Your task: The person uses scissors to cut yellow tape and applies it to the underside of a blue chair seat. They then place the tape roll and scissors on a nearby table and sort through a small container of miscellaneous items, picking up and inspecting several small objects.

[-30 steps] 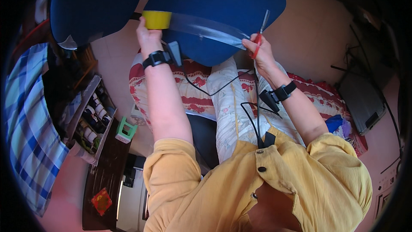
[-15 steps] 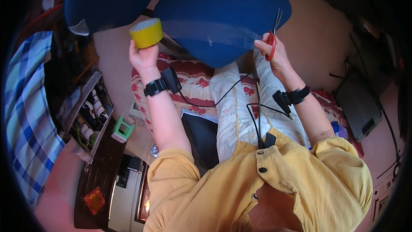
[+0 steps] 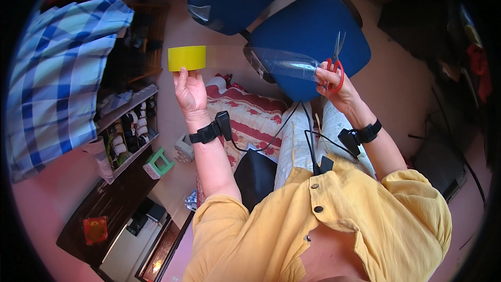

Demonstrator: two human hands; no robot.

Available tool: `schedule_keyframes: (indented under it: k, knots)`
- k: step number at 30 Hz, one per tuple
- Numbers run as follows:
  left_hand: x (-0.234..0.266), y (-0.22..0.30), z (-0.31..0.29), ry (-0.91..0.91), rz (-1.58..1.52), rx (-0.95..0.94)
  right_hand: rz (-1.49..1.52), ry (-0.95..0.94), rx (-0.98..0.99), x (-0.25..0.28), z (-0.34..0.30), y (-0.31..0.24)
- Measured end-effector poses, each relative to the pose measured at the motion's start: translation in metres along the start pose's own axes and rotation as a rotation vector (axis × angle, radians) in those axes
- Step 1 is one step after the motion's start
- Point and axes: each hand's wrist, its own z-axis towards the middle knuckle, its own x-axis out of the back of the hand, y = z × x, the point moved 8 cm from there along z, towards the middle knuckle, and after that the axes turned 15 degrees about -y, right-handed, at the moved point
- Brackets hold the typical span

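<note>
Left of centre, up high, the left hand (image 3: 191,93) grips a round yellow tape roll (image 3: 187,58); its clear plastic strip (image 3: 245,58) stretches past the blue chair (image 3: 313,34) to the right hand (image 3: 336,87), upper right, pinching the end and clutching red-handled metal scissors (image 3: 336,62).

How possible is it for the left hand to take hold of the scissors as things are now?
Probably not easily: the left hand is occupied with the yellow tape roll, and the scissors are in the right hand, at the other end of the stretched clear strip.
</note>
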Motion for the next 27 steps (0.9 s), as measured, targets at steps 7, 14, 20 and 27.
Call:
schedule_keyframes:
  k: [7, 14, 20, 27]
  knots:
    - [-0.037, 0.06, 0.007, -0.012, 0.196, -0.165, 0.018, -0.163, -0.001, -0.054, -0.015, -0.028]
    - [-0.042, 0.099, 0.022, 0.098, 0.148, -0.159, -0.011, -0.204, 0.04, -0.091, -0.008, -0.058]
    - [-0.026, 0.12, 0.087, 0.08, -0.046, -0.152, -0.018, -0.125, 0.127, -0.126, 0.01, -0.054]
    - [0.033, 0.115, 0.181, 0.06, 0.259, 0.105, -0.024, 0.091, 0.28, -0.179, 0.049, -0.024]
